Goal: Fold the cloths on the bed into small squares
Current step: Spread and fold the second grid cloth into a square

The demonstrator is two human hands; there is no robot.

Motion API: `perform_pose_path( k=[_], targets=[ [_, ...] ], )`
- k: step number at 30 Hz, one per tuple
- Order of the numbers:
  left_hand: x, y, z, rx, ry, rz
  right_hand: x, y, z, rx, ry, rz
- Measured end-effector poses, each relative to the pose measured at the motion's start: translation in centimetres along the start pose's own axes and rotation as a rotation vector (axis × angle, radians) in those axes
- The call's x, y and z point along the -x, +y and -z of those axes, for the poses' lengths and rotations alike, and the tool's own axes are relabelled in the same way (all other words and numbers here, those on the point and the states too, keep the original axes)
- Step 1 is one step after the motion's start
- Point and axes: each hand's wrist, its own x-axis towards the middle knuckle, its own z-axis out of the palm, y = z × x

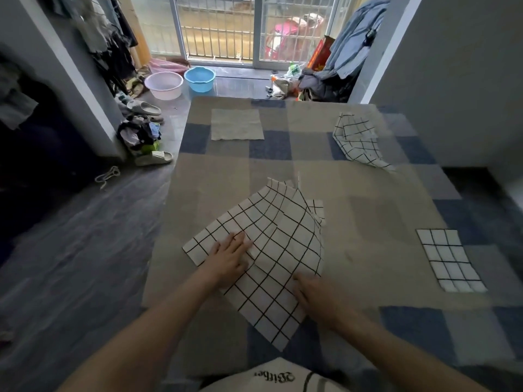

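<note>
Bed point(368, 222) with checked blue-tan cover fills the view. Big grid cloth point(271, 250) lies near the bed's near edge, left of centre, far corner lifted and folded over. Crumpled grid cloth point(358, 140) near the far right corner. Plain tan cloth point(237, 124) flat by the far edge. Folded grid cloth point(450, 260) at the right edge. Left hand point(229, 257) flat, fingers straight, pressing the big cloth. Right hand point(317, 297) blurred at its right edge; grip unclear.

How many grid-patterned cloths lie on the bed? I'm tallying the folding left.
3: one under both hands, one crumpled at the far right, one folded near the right edge.
</note>
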Motion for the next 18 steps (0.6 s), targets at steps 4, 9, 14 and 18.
perform_pose_path(
  k=[4,9,14,18],
  targets=[
    [0.6,-0.7,-0.6,-0.057,-0.002,0.050,-1.8,1.2,1.7,0.048,0.182,0.059],
    [2.6,-2.9,-0.8,-0.026,0.036,0.197,-5.1,2.3,3.6,0.017,-0.020,-0.060],
    [4.0,-5.1,-0.3,-0.039,0.021,0.330,-6.5,2.3,3.2,0.170,-0.239,-0.085],
    [3.4,-5.5,0.5,-0.059,0.031,0.376,-6.6,-0.1,2.7,0.263,-0.210,-0.087]
  ],
)
